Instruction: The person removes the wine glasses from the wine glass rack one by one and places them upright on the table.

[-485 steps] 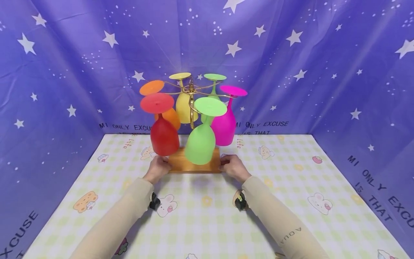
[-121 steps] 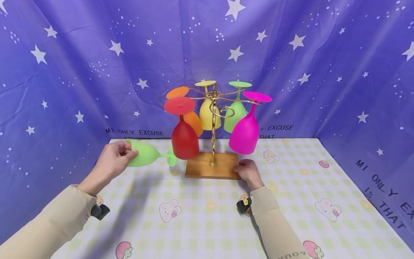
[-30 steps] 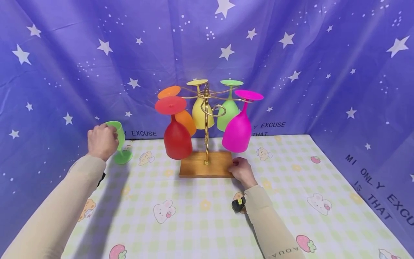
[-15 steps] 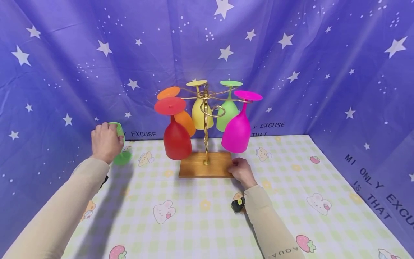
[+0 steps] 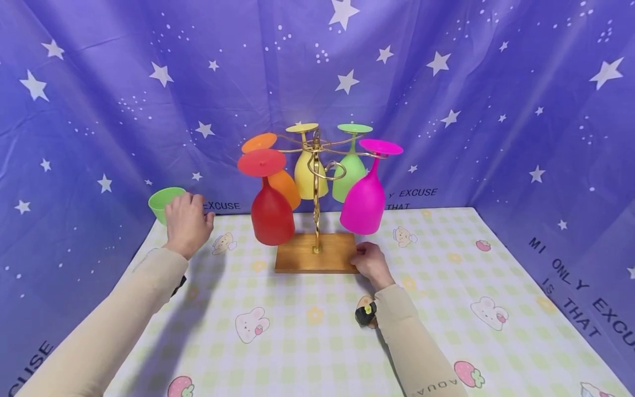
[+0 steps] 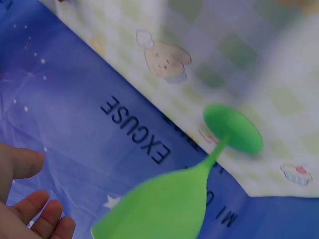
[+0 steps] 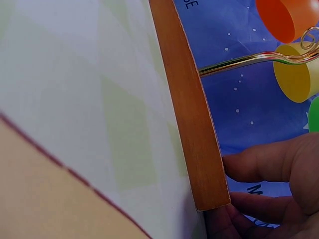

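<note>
- Standing upright near the far left corner of the checked tablecloth (image 5: 312, 353) is one green goblet (image 5: 160, 208), with its mouth upward and its foot on the cloth.
- The left hand (image 5: 188, 225) is just beside this goblet, in front of part of it in the head view. It is relaxed and free: the thumb stands apart from the loosely bent fingers.
- The right hand (image 5: 371, 263) pinches the right end of one wooden base (image 5: 307, 263), which lies flat on the cloth.
- From this base rises one gold wire rack (image 5: 316, 218), and five goblets hang on it upside down, each by its foot: one red goblet (image 5: 273, 216), one orange goblet (image 5: 286, 190), one yellow goblet (image 5: 310, 176), one second green goblet (image 5: 349, 179) and one magenta goblet (image 5: 364, 208). So six goblets are counted in all, two of them green.
- At the front of the rack, one curled wire loop (image 5: 337, 172) is bare.
- Two beige sleeves (image 5: 421, 347) reach in, with a small black device (image 5: 366, 314) at each wrist.
- Behind is a purple backdrop (image 5: 248, 94) with white stars and black lettering.
- The left wrist view shows the standing goblet's stem and foot, which the head view hides, and also a gap between the visible fingertips and the bowl.
- The right wrist view shows the thumb at the upper edge of the base and other fingers at its end and below. It also looks into the mouths of the orange and yellow bowls.
</note>
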`<state>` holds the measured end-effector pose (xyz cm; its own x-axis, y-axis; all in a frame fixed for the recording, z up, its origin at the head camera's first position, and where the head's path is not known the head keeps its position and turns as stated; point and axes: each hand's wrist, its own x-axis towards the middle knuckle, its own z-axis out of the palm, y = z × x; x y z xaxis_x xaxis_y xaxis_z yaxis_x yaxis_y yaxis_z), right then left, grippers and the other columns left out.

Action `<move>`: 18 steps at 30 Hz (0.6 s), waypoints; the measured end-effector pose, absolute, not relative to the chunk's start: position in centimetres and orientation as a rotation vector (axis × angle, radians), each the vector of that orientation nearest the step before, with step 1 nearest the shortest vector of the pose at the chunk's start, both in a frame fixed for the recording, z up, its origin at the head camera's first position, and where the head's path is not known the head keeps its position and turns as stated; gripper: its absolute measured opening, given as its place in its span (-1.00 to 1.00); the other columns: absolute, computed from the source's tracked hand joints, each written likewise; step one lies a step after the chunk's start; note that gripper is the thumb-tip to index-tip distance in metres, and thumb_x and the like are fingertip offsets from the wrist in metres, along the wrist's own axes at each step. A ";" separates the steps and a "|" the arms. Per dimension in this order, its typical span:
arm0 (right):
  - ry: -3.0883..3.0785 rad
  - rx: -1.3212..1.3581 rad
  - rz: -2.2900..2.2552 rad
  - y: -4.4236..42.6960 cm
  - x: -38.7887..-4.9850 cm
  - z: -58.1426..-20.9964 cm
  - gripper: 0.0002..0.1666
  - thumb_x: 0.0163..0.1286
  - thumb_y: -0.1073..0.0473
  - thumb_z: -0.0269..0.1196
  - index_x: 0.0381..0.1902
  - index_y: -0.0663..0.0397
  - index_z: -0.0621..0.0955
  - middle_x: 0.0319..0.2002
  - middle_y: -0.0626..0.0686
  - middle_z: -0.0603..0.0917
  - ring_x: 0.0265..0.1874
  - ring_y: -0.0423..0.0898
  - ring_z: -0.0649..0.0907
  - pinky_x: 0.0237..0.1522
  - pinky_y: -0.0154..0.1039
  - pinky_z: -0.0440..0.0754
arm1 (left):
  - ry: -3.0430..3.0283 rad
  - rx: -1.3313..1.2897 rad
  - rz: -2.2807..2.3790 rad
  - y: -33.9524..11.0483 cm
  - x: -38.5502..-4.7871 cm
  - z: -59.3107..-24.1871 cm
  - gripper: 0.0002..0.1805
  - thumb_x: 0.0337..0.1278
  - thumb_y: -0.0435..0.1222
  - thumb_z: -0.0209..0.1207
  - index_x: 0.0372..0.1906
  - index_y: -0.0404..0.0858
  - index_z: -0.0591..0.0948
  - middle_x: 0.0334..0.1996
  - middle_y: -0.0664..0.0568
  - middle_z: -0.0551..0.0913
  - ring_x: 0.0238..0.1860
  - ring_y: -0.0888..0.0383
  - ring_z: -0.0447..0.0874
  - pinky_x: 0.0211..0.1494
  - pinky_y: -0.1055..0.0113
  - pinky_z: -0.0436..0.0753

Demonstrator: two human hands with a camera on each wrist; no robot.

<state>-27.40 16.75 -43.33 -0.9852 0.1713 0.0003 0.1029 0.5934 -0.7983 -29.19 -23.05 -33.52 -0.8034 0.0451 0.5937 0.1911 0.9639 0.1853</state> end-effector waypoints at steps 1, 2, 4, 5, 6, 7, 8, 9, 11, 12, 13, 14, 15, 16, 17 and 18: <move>-2.734 -0.239 1.363 16.7 -27.4 -43.3 -0.50 -0.05 0.40 0.22 -0.05 0.44 0.55 -0.10 0.32 0.61 -0.13 0.17 0.58 -0.02 -0.01 0.54 | -2.485 -0.175 -0.319 -22.9 -29.2 -33.7 -0.69 0.03 -0.32 0.22 -0.18 -0.47 0.50 -0.22 -0.32 0.46 -0.13 -0.29 0.35 -0.07 -0.14 0.29; -2.735 -0.240 1.362 16.7 -27.4 -43.3 -0.50 -0.05 0.40 0.22 -0.05 0.43 0.55 -0.10 0.32 0.61 -0.13 0.17 0.58 -0.02 -0.01 0.54 | -2.481 -0.181 -0.320 -22.8 -29.2 -33.9 -0.68 0.02 -0.32 0.23 -0.17 -0.48 0.51 -0.22 -0.32 0.46 -0.14 -0.29 0.36 -0.06 -0.14 0.29; -2.735 -0.243 1.367 16.7 -27.4 -43.3 -0.50 -0.05 0.40 0.22 -0.05 0.43 0.55 -0.10 0.32 0.61 -0.13 0.17 0.58 -0.02 -0.01 0.54 | -2.470 -0.196 -0.322 -22.7 -29.2 -34.3 -0.67 0.01 -0.31 0.25 -0.18 -0.48 0.51 -0.24 -0.31 0.47 -0.15 -0.28 0.37 -0.06 -0.13 0.30; -2.734 -0.244 1.369 16.6 -27.4 -43.3 -0.50 -0.05 0.40 0.22 -0.05 0.43 0.55 -0.10 0.32 0.61 -0.12 0.17 0.58 -0.02 -0.01 0.54 | -2.467 -0.201 -0.327 -22.6 -29.2 -34.5 -0.66 0.00 -0.31 0.26 -0.18 -0.48 0.52 -0.24 -0.31 0.48 -0.15 -0.28 0.38 -0.06 -0.13 0.30; -2.733 -0.246 1.371 16.6 -27.4 -43.3 -0.50 -0.04 0.40 0.22 -0.05 0.43 0.55 -0.10 0.32 0.61 -0.13 0.16 0.58 -0.02 -0.01 0.54 | -2.467 -0.207 -0.334 -22.5 -29.2 -34.6 -0.66 0.00 -0.31 0.26 -0.17 -0.48 0.53 -0.23 -0.31 0.48 -0.15 -0.28 0.38 -0.06 -0.13 0.30; -2.733 -0.246 1.372 16.6 -27.4 -43.3 -0.50 -0.04 0.40 0.22 -0.05 0.43 0.55 -0.10 0.31 0.61 -0.13 0.16 0.58 -0.02 -0.01 0.54 | -2.469 -0.211 -0.338 -22.4 -29.2 -34.8 -0.66 0.00 -0.31 0.26 -0.17 -0.48 0.53 -0.24 -0.31 0.48 -0.15 -0.28 0.38 -0.06 -0.13 0.30; -2.734 -0.244 1.375 16.6 -27.4 -43.3 -0.50 -0.04 0.40 0.22 -0.05 0.43 0.55 -0.10 0.31 0.61 -0.13 0.16 0.58 -0.03 -0.01 0.54 | -2.477 -0.213 -0.343 -22.3 -29.1 -35.0 -0.65 0.00 -0.30 0.26 -0.17 -0.48 0.53 -0.24 -0.31 0.48 -0.15 -0.28 0.38 -0.07 -0.13 0.30; -2.734 -0.242 1.376 16.6 -27.4 -43.3 -0.50 -0.04 0.41 0.22 -0.05 0.43 0.55 -0.10 0.32 0.61 -0.13 0.17 0.58 -0.02 -0.01 0.54 | -2.485 -0.216 -0.349 -22.2 -29.1 -35.1 -0.65 0.01 -0.29 0.26 -0.17 -0.49 0.53 -0.24 -0.32 0.48 -0.15 -0.28 0.38 -0.06 -0.14 0.30; -2.736 -0.237 1.375 16.6 -27.3 -43.3 -0.51 -0.04 0.41 0.22 -0.05 0.43 0.55 -0.10 0.32 0.61 -0.13 0.17 0.58 -0.02 -0.01 0.54 | -2.505 -0.218 -0.366 -21.8 -29.0 -35.5 -0.63 0.02 -0.28 0.26 -0.15 -0.50 0.54 -0.22 -0.33 0.49 -0.14 -0.29 0.39 -0.05 -0.15 0.31; -2.738 -0.234 1.374 16.7 -27.3 -43.3 -0.51 -0.04 0.41 0.22 -0.05 0.43 0.55 -0.10 0.32 0.61 -0.13 0.17 0.58 -0.02 -0.01 0.54 | -2.512 -0.217 -0.376 -21.6 -28.9 -35.7 -0.62 0.02 -0.27 0.26 -0.15 -0.50 0.54 -0.22 -0.33 0.49 -0.14 -0.30 0.40 -0.04 -0.15 0.32; -2.740 -0.234 1.369 16.7 -27.3 -43.2 -0.51 -0.04 0.41 0.22 -0.05 0.43 0.55 -0.10 0.32 0.61 -0.13 0.17 0.58 -0.02 -0.01 0.54 | -2.520 -0.214 -0.390 -21.4 -28.9 -35.9 -0.62 0.03 -0.27 0.26 -0.14 -0.50 0.54 -0.22 -0.34 0.49 -0.13 -0.30 0.40 -0.03 -0.15 0.33; -2.742 -0.235 1.366 16.7 -27.3 -43.2 -0.51 -0.04 0.40 0.22 -0.05 0.43 0.55 -0.10 0.32 0.61 -0.13 0.17 0.58 -0.02 -0.01 0.54 | -2.526 -0.210 -0.405 -21.2 -28.8 -36.1 -0.61 0.03 -0.26 0.27 -0.14 -0.50 0.54 -0.21 -0.34 0.50 -0.13 -0.31 0.41 -0.02 -0.15 0.34; -2.742 -0.236 1.365 16.7 -27.3 -43.2 -0.51 -0.04 0.40 0.22 -0.05 0.43 0.55 -0.10 0.32 0.61 -0.13 0.17 0.58 -0.02 -0.01 0.54 | -2.531 -0.207 -0.420 -21.0 -28.8 -36.4 -0.61 0.03 -0.26 0.27 -0.13 -0.50 0.55 -0.21 -0.35 0.51 -0.12 -0.31 0.42 -0.01 -0.15 0.35; -2.744 -0.238 1.364 16.7 -27.4 -43.2 -0.51 -0.04 0.40 0.22 -0.05 0.43 0.55 -0.10 0.32 0.61 -0.13 0.17 0.58 -0.02 -0.01 0.54 | -2.534 -0.203 -0.437 -20.7 -28.7 -36.6 -0.61 0.03 -0.26 0.28 -0.13 -0.49 0.55 -0.20 -0.35 0.52 -0.12 -0.31 0.43 0.00 -0.14 0.37; -2.745 -0.239 1.363 16.8 -27.4 -43.2 -0.51 -0.04 0.40 0.23 -0.04 0.43 0.55 -0.09 0.32 0.61 -0.13 0.17 0.58 -0.02 -0.01 0.54 | -2.539 -0.198 -0.459 -20.4 -28.6 -36.8 -0.61 0.03 -0.26 0.28 -0.12 -0.49 0.56 -0.20 -0.34 0.52 -0.12 -0.30 0.44 -0.01 -0.13 0.38; -2.747 -0.243 1.364 16.8 -27.4 -43.2 -0.51 -0.03 0.40 0.23 -0.04 0.43 0.55 -0.09 0.32 0.61 -0.13 0.17 0.58 -0.02 -0.01 0.54 | -2.543 -0.196 -0.479 -20.1 -28.6 -37.0 -0.61 0.03 -0.26 0.28 -0.13 -0.49 0.57 -0.21 -0.34 0.53 -0.13 -0.30 0.45 -0.01 -0.12 0.39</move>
